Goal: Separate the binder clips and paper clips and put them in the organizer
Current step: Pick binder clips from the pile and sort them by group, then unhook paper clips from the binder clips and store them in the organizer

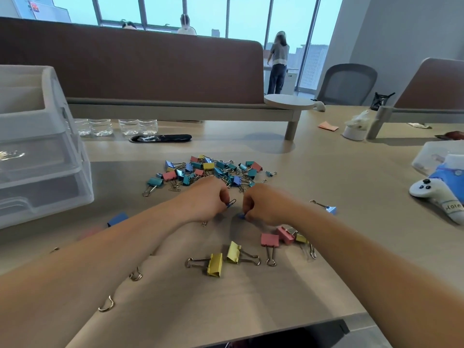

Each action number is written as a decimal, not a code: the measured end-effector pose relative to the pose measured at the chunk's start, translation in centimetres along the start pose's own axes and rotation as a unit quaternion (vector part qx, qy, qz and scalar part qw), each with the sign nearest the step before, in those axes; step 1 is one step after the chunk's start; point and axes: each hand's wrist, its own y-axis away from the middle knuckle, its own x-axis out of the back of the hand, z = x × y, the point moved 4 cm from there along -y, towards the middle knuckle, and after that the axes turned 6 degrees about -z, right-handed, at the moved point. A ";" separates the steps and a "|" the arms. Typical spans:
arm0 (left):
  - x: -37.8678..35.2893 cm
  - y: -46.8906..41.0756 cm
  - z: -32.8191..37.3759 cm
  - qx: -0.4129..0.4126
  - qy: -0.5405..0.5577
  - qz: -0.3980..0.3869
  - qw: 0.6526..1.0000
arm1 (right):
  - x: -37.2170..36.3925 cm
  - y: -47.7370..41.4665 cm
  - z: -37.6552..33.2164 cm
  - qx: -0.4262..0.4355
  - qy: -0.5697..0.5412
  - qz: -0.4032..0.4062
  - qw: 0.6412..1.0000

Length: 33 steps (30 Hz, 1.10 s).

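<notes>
On the tabletop (326, 172): pale, matt wood grain; we take the heap of clips (208, 172) as our landmark.
Organizer (50, 156): frosted clear plastic, stacked trays, well to the left of the heap.
Heap: folded-metal binder clips in teal, blue, pink and yellow, with wire loop handles tangled together.
Left hand (203, 199): just on the near side of the heap; its grip pinches a blue paper clip (231, 203).
Right hand (266, 204): beside it, also near side; grip narrow on a small blue piece (241, 216). We cannot tell which kind.
Loose binder clips: a yellow pair (216, 264) and pink ones (270, 240), nearer us than the heap.
Paper clip: thin coated wire, long axis slanting up toward the heap. The Organizer lies leftward, so we judge the Left hand the nearer carrier.
</notes>
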 end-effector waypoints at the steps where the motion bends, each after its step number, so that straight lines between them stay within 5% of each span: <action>1: 0.0 0.0 0.0 -0.002 0.001 0.000 1.000 | 0.1 0.0 -0.1 -0.003 0.001 0.004 1.000; 21: 1.4 4.3 0.5 -0.015 0.071 0.027 0.997 | 0.2 2.9 -1.3 -0.037 -0.029 0.034 0.998; 33: 13.5 13.6 -6.9 0.044 0.097 0.169 0.980 | 8.8 1.4 -15.7 0.111 -0.122 0.076 0.983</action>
